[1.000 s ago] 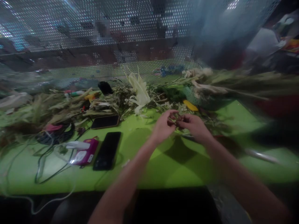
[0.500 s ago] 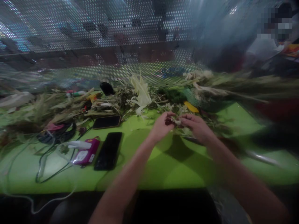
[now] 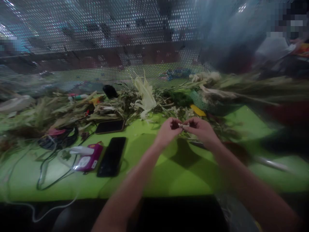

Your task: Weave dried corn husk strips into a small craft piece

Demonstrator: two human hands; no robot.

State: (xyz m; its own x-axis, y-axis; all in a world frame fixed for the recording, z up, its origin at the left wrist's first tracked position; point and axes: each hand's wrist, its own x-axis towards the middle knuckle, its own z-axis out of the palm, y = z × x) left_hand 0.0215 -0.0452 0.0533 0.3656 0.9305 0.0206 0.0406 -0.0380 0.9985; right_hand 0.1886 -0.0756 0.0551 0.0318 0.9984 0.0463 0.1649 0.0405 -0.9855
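My left hand and my right hand meet over the green table, fingers curled. Between their fingertips both pinch a small pale piece of plant stalk. Just behind the hands lies a long heap of dried leaves and stalks, with a pale husk-like bunch standing up in it and a yellow object close to my right hand.
Two dark phones lie left of my hands, beside a pink device with a white cable. A perforated metal screen backs the table. Another person is at the far right.
Both hands have risen slightly and drawn together, now pinching the small stalk piece between their fingertips. The view has barely shifted.
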